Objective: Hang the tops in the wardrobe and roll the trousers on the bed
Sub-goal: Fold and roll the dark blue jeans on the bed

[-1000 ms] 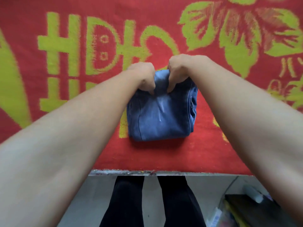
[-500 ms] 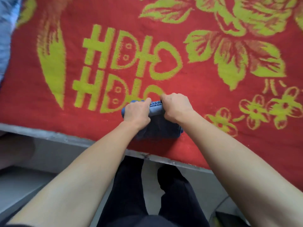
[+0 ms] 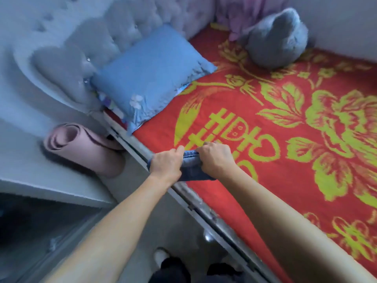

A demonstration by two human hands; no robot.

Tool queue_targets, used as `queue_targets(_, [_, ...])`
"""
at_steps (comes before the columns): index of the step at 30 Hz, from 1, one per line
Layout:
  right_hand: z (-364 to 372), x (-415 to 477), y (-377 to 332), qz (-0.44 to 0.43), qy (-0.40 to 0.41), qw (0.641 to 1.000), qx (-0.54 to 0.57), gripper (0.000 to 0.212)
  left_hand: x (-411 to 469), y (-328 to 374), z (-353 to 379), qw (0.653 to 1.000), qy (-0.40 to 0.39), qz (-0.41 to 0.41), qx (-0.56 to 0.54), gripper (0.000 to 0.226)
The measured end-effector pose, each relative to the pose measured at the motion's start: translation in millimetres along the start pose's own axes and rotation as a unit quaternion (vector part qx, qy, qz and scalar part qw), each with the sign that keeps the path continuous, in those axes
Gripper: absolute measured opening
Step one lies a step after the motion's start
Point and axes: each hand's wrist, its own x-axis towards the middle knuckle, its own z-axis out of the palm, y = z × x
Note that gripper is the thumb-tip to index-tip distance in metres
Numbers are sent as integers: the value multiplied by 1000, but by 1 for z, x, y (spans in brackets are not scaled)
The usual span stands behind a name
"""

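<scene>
A compact bundle of blue denim trousers [image 3: 191, 166] lies at the near edge of the bed, on the red blanket with yellow flowers [image 3: 275, 123]. My left hand [image 3: 166, 163] grips its left end and covers most of that side. My right hand [image 3: 218, 158] grips the right end, fingers curled over the top fold. Only a strip of denim shows between the two hands, and a darker part below them. Whether the bundle is lifted or resting on the blanket is unclear.
A blue pillow [image 3: 151, 76] leans on the grey tufted headboard [image 3: 98, 27] at the left. A grey plush toy [image 3: 277, 37] sits in the far corner. A rolled pink mat [image 3: 81, 150] stands beside the bed frame [image 3: 204, 207]. My dark-trousered legs [image 3: 175, 268] are below.
The view has swung left and pulled back, bringing the pillow, headboard and pink mat into sight. Both hands keep their grip on the denim bundle, which now sits at the bed's edge.
</scene>
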Motion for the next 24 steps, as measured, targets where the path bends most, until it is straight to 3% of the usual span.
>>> queue_targets(4, [-91, 21, -90, -81, 68, 994, -19, 40, -45, -90, -79, 991, 93, -93, 28, 45])
queue_targets(10, [-189, 13, -278, -216, 162, 962, -48, 49, -178, -247, -168, 960, 181, -197, 87, 39])
queue_targets(14, [-222, -23, -433, -312, 237, 917, -71, 54, -306, -350, -197, 936, 214, -250, 125, 43])
queue_targets(18, [-246, -64, -578, -395, 300, 864, -82, 46, -431, -441, -223, 901, 236, -310, 192, 44])
queue_targets(24, [-306, -105, -729, -474, 394, 784, -68, 44, -560, -530, -283, 839, 267, -381, 281, 33])
